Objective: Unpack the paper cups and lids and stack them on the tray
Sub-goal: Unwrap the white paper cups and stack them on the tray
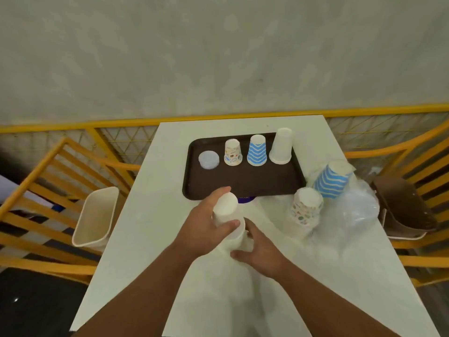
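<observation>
While both hands grip white cups [228, 220] | tray [243, 186]: lids [208, 159], three upturned cup stacks

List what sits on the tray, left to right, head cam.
On the brown tray: clear lid stack → patterned cup stack → blue wavy-striped cup stack → tall plain white cup stack. All the cups are upside down.

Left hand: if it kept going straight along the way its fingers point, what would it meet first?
Probably the near rim of the brown tray, just beyond the left hand gripping the white cup stack; depth is uncertain.
</observation>
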Motion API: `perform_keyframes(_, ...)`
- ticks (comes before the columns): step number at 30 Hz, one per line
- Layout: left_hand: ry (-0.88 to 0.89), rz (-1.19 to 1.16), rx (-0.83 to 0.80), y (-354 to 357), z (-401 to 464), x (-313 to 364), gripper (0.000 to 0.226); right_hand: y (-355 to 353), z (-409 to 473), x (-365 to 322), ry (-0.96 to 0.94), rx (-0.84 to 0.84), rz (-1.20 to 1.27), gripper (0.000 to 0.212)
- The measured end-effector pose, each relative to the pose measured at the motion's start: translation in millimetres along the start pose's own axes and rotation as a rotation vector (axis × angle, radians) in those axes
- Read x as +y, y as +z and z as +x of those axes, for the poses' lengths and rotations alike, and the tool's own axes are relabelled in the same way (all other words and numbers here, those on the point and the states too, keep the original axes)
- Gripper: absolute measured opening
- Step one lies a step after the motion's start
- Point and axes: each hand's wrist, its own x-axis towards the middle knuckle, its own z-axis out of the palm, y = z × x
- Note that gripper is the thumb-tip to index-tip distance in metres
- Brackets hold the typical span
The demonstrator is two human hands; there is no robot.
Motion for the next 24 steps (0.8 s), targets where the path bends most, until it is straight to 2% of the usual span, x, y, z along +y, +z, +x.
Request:
perform_keyframes(6, -0.011, -0.029, -0.05, -5, 6, -11, 0.068, 24, 21, 9, -0.03, 0.031, 0.055, 0.069)
perform_keyframes(11, -0.007, -0.098, -0.074, -22, 38, -23, 0.064, 41, 42, 4, 0.018, 0.201, 0.146, 0.066)
perform_keyframes(14, -0.005, -0.142, -0.101, -37, 65, -26, 0.061, 44, 52, -11, 0.047, 0.282, 0.141, 0.073)
perform_keyframes(16, -0.004, -0.186, -0.113, -48, 85, -20, 0.059, 37, 60, -24, 0.039, 0.34, 0.166, 0.079)
perform_keyframes(20, 0.09, -0.208, -0.075, -65, 130, 15, 0.056, 1, 74, -60, -0.029, 0.466, 0.394, 0.089)
perform_keyframes(24, 0.202, -0.231, -0.137, -69, 167, 59, 0.06, -47, 81, -94, -0.071, 0.478, 0.488, 0.08)
